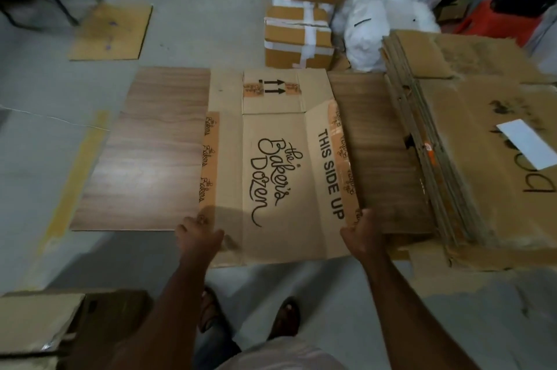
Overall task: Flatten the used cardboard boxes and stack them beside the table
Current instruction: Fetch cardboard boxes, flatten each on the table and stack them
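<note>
A flattened cardboard box (277, 164), printed "the Baker's Dozen" and "THIS SIDE UP" with orange tape on its edges, lies across a low wood-grain table (150, 152). My left hand (199, 234) grips the box's near left edge. My right hand (360, 229) grips its near right edge. To the right, a thick stack of flattened boxes (470, 158) rests partly on the table's right end, with a white slip of paper on top.
Two taped brown boxes (301, 35) stand stacked behind the table beside white plastic sacks (388, 2). A loose cardboard sheet (113, 30) lies on the floor at far left. More cardboard (36, 324) sits at near left. My sandalled feet are below the table's edge.
</note>
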